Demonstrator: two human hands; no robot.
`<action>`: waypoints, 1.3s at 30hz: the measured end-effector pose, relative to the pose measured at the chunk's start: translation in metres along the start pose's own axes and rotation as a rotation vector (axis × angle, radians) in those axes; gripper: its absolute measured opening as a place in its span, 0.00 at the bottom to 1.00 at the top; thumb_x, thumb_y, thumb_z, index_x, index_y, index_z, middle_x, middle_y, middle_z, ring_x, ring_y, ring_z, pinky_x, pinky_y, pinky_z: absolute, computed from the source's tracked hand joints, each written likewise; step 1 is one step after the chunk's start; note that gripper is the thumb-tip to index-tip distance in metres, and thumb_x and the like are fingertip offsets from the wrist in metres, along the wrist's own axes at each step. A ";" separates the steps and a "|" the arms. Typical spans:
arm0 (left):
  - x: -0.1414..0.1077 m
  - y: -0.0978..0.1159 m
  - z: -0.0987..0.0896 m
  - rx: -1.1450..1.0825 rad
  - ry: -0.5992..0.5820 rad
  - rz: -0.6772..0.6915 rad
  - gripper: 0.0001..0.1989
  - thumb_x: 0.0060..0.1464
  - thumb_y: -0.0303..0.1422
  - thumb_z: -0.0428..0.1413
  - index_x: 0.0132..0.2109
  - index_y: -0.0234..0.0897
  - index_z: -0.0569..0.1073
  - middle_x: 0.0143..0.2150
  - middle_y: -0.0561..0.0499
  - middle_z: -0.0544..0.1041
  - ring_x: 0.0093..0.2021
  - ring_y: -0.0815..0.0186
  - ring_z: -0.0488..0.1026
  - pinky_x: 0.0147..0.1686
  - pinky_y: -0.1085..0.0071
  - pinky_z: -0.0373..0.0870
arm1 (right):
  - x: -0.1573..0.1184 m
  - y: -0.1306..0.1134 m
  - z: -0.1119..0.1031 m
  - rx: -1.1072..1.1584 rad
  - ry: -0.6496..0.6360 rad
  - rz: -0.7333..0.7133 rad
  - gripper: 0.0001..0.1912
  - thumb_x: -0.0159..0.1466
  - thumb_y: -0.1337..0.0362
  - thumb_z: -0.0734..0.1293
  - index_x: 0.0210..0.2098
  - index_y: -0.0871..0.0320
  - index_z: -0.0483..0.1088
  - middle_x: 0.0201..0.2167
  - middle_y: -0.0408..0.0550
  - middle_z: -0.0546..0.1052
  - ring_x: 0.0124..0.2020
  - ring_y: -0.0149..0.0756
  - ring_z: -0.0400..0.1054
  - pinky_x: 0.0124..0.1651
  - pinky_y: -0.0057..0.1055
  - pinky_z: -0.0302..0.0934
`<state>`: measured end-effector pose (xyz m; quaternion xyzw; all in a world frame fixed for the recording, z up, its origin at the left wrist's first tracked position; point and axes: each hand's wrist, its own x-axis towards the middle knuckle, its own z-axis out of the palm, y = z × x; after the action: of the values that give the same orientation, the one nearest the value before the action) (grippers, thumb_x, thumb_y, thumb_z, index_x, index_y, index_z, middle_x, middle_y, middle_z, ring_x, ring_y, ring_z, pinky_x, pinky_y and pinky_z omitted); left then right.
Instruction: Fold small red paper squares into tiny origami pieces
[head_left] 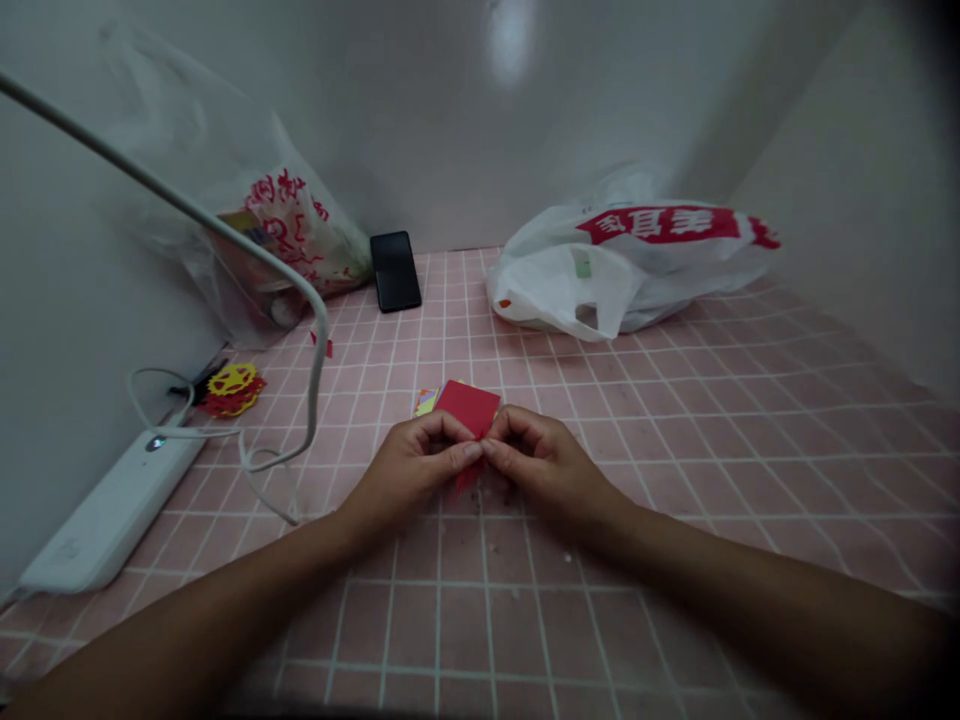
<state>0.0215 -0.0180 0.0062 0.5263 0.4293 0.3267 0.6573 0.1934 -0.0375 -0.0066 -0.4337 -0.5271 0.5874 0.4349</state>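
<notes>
Between my fingertips is a small piece of red paper (pixel 468 476), pinched from both sides, its lower end hanging below the thumbs. My left hand (pixel 426 450) is closed on its left side. My right hand (pixel 538 450) grips it from the right, thumb and forefinger pressed together. Just beyond the hands lies a stack of coloured paper squares with a red sheet (pixel 469 403) on top; yellow and lilac edges (pixel 425 401) stick out at its left. Fingers cover part of the held piece, so its full shape is hidden.
A white power bank (pixel 112 510) with a cable (pixel 319 370) lies at left, near yellow and red paper cut-outs (pixel 232 385). Behind stand a plastic bag (pixel 300 230), a black phone (pixel 395 271) and a white bag (pixel 637 270). Pink tiled cloth covers the table (pixel 735 440).
</notes>
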 end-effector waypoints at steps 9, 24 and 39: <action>0.002 0.003 -0.003 -0.053 -0.014 -0.067 0.11 0.50 0.35 0.63 0.31 0.34 0.71 0.28 0.55 0.72 0.27 0.72 0.66 0.29 0.75 0.61 | 0.000 -0.001 -0.002 0.151 -0.083 0.039 0.10 0.63 0.59 0.65 0.30 0.56 0.64 0.19 0.38 0.68 0.20 0.29 0.61 0.26 0.28 0.55; 0.001 -0.002 -0.004 -0.073 -0.085 -0.086 0.11 0.59 0.38 0.56 0.33 0.35 0.72 0.28 0.53 0.72 0.29 0.70 0.68 0.30 0.73 0.62 | 0.000 -0.003 0.000 0.087 -0.048 0.049 0.08 0.63 0.62 0.65 0.28 0.56 0.63 0.18 0.37 0.68 0.19 0.27 0.61 0.23 0.26 0.54; 0.001 -0.002 -0.003 -0.031 -0.071 -0.049 0.11 0.56 0.38 0.59 0.33 0.34 0.70 0.29 0.53 0.71 0.28 0.71 0.66 0.29 0.75 0.62 | 0.000 -0.001 0.000 0.069 -0.052 0.052 0.08 0.63 0.62 0.64 0.29 0.57 0.63 0.20 0.37 0.67 0.19 0.26 0.62 0.22 0.25 0.54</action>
<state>0.0191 -0.0158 0.0037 0.5166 0.4136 0.2981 0.6879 0.1929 -0.0371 -0.0052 -0.4166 -0.5060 0.6275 0.4203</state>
